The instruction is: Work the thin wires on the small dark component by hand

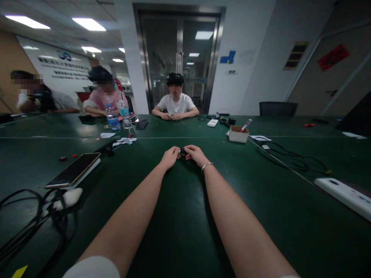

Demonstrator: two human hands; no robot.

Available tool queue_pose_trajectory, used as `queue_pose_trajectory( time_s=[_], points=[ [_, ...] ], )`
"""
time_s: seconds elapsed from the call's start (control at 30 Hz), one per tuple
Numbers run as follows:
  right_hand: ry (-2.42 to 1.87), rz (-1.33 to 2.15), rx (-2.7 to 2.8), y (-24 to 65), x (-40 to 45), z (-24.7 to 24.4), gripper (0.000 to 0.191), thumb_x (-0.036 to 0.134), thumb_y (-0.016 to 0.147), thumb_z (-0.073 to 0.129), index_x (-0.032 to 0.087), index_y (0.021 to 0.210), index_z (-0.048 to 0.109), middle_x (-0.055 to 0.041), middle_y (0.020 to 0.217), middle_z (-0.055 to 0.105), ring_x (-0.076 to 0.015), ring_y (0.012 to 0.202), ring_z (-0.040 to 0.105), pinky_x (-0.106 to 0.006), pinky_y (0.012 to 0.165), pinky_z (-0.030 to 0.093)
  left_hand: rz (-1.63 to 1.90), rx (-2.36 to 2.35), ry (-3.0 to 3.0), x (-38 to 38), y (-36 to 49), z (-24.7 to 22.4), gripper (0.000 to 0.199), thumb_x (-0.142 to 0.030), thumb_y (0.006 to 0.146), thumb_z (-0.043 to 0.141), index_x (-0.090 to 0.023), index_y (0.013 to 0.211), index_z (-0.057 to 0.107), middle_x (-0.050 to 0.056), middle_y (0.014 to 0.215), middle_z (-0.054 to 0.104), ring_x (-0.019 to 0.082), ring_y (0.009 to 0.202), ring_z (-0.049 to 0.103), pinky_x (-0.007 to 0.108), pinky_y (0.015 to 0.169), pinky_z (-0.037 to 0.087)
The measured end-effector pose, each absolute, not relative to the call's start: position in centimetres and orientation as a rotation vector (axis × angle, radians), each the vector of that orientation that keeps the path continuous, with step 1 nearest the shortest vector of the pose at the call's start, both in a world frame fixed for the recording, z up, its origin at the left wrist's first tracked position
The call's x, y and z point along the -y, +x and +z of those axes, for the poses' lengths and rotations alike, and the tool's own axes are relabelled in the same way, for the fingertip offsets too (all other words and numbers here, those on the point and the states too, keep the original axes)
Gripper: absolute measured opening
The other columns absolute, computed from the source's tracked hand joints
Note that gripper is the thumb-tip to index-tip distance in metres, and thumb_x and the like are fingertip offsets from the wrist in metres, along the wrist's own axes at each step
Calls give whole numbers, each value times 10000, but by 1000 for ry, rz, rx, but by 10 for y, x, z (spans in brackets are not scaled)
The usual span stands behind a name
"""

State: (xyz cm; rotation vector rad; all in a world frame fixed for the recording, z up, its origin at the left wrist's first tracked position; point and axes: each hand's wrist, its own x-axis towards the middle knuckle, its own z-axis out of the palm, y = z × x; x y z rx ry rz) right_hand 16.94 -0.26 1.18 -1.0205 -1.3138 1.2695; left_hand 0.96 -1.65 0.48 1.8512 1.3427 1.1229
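Both my arms reach forward over the dark green table [185,216]. Between my hands is a small black object [182,151] with a shiny metallic bit on its left end; it is too small to name. The fingertips of my left hand [170,157] pinch its left end. My right hand [196,155], with a silver bangle [206,166] at the wrist, grips the right end between thumb and fingers. Part of the object is hidden by the fingers.
To the left lie a phone [74,170], a white mouse [71,197] and black cables [21,216]. Two bottles [124,114] stand further back. A small box [238,134], cables [292,152] and a white power strip [344,196] lie to the right. A person [175,102] sits opposite.
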Motion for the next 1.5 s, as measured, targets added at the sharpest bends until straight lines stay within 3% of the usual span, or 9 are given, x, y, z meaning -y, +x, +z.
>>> queue_pose_trajectory(
  time_s=[0.13,0.3,0.5,0.83,1.3,1.4,1.5],
  points=[
    [-1025,1278,1323,170,2,11,40,160,840,624,126,856,610,8,572,615,-61,421,539,-159,430,497,1219,-1232,1815,14,6,4,235,-279,856,492,-173,1043,584,36,817,659,140,752,625,264,739,477],
    [-1027,1277,1328,170,0,9,43,165,843,621,124,853,615,2,560,623,-64,427,547,-157,434,503,1206,-1276,1749,10,7,1,285,-358,901,392,-188,1003,597,18,722,644,134,668,614,263,670,474],
    [-1021,1265,1346,169,0,9,58,171,820,652,128,840,618,8,563,621,-60,427,547,-152,431,503,1215,-1309,1684,8,6,-1,287,-327,894,387,-185,1007,610,32,773,651,128,687,599,243,649,455],
    [-1028,1253,1359,170,-1,8,47,151,830,635,122,861,614,6,574,617,-65,441,547,-160,441,501,1108,-1465,1703,-4,9,-2,357,-386,910,342,-191,946,638,15,668,601,136,591,544,253,605,429],
    [-1075,1240,1395,167,3,9,91,190,837,627,133,907,615,-8,652,617,-69,463,538,-193,480,511,1159,-1326,1800,-4,6,-8,264,-329,881,452,-190,997,643,22,770,637,133,701,565,244,666,433],
    [-1197,1102,1487,167,3,21,258,254,883,555,149,1116,592,-80,895,657,-121,618,628,-281,624,558,1253,-1319,1676,-1,7,-2,244,-280,878,456,-169,990,642,32,763,621,128,691,558,224,611,425],
    [-1352,530,1640,174,7,47,433,284,879,545,151,1290,514,-153,1227,569,-221,1057,595,-378,926,472,1334,-1331,1502,6,7,6,252,-260,893,425,-154,1002,626,40,767,608,118,664,546,207,564,423]
  ],
)
